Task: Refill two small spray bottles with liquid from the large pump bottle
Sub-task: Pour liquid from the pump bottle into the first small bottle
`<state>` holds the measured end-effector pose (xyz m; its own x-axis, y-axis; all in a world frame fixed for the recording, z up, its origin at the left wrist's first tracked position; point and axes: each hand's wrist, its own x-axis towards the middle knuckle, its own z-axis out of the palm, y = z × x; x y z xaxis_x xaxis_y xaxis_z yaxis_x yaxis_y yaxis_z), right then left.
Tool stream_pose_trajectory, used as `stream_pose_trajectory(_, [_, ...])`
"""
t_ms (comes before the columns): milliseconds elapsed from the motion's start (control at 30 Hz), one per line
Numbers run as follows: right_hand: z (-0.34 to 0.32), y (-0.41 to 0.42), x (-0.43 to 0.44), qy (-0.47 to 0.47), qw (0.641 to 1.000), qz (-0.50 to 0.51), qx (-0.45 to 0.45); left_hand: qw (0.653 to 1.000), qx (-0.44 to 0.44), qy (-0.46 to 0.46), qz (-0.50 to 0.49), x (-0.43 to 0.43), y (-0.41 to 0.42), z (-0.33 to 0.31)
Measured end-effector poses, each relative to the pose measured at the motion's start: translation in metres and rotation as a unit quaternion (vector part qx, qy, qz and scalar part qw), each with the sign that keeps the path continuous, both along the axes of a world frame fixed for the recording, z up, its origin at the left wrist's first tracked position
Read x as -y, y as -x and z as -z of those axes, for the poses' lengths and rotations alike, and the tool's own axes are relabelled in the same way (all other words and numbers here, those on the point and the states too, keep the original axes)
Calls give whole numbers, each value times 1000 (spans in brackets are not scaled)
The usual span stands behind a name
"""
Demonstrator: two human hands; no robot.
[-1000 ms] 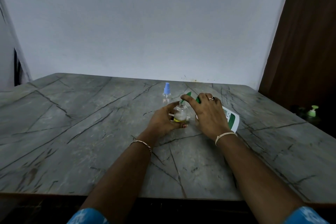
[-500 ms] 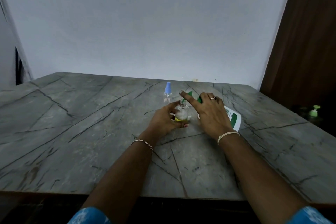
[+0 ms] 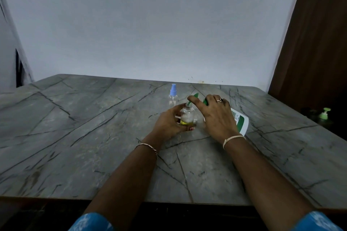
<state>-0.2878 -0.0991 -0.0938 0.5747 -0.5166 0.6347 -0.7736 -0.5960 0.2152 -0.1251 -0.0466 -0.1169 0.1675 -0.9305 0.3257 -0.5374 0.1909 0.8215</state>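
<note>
My left hand [image 3: 169, 121] gripped the open small bottle [image 3: 186, 116], upright on the grey table [image 3: 84, 127]. My right hand [image 3: 216, 116] lay curled over the tilted large pump bottle [image 3: 241, 121], its green spout [image 3: 195, 96] above the small bottle's mouth. The blue-capped spray bottle [image 3: 173, 94] stood just behind.
</note>
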Motion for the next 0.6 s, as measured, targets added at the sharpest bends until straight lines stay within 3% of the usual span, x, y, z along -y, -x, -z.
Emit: stream_pose_trajectory(600, [2,1,0,9,1000,3,-1,1000,20,-1,-12,-2,0,-1])
